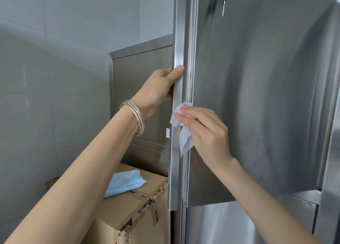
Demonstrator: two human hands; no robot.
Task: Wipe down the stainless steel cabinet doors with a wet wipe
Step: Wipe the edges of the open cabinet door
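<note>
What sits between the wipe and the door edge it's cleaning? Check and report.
Nothing visible. The right hand presses the wipe straight onto the door at its left edge. The left hand grips that edge higher up, above the wipe; it would only block an upward stroke.

Bright even light, soft steel glare
</note>
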